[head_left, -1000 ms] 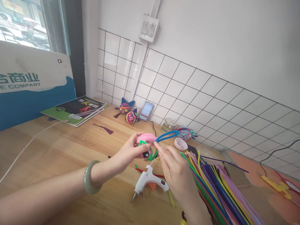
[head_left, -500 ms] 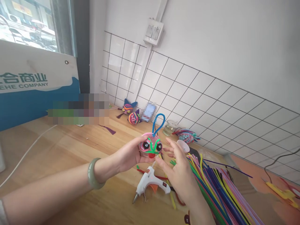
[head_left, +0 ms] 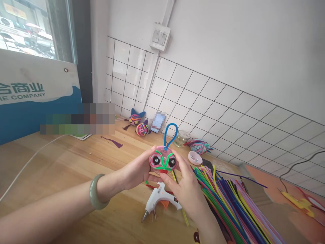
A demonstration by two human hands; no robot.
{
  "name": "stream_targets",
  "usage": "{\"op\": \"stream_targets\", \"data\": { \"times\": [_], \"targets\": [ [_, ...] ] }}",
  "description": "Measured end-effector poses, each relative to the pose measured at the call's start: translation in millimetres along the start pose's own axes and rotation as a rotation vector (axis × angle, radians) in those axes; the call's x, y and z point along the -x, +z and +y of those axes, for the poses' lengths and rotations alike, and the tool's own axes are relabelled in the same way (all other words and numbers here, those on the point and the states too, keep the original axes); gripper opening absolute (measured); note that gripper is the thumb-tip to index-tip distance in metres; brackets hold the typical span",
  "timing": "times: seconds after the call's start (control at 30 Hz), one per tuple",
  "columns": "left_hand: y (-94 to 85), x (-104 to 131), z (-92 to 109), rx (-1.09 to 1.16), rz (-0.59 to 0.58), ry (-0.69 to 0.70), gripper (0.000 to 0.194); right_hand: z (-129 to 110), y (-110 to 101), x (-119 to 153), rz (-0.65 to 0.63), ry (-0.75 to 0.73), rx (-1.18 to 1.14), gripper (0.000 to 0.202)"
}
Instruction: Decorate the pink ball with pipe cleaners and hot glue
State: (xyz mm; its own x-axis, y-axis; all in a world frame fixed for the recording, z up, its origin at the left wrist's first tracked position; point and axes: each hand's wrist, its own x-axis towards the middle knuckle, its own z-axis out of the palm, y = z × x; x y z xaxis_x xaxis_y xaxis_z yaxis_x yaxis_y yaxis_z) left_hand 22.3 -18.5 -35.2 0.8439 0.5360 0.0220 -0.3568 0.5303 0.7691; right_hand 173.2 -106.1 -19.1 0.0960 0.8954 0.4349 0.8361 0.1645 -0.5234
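Between my two hands is a small pink craft ornament (head_left: 164, 158), a face with black round eyes, green pipe-cleaner outlines and a red mouth. A blue pipe-cleaner loop (head_left: 170, 135) stands up from its top. My left hand (head_left: 141, 169), with a jade bangle (head_left: 96, 191) on the wrist, grips its left side. My right hand (head_left: 186, 181) is closed on its right side, the thumb pressed near the red mouth. Below them a white glue gun (head_left: 159, 198) lies on the table, nozzle toward the lower left.
Many coloured pipe cleaners (head_left: 233, 203) lie at right. Behind are a pink dish (head_left: 195, 157), a glass jar (head_left: 181, 138), a phone (head_left: 157, 122) and several finished ornaments (head_left: 199, 146). A purple tassel (head_left: 113, 141) lies at left. Yellow scissors or a similar tool (head_left: 298, 203) sit far right.
My right hand has closed in from beside the ornament and now grips its right side. My left hand keeps its hold. The view has shifted slightly to the right.
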Motion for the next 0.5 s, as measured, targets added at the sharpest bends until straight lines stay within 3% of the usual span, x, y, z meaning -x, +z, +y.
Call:
{"op": "stream_targets", "data": {
  "times": [0.2, 0.5],
  "targets": [
    [-0.5, 1.9, 2.7, -0.16, 0.033, 0.039, 0.041, 0.1, 2.7, 1.0, 0.031, -0.06, 0.014, 0.058],
    [2.2, 1.9, 7.5, -0.096, 0.023, 0.054, 0.034, -1.5, 5.6, 0.9, 0.153, -0.318, 0.291, 0.042]
  ]
}}
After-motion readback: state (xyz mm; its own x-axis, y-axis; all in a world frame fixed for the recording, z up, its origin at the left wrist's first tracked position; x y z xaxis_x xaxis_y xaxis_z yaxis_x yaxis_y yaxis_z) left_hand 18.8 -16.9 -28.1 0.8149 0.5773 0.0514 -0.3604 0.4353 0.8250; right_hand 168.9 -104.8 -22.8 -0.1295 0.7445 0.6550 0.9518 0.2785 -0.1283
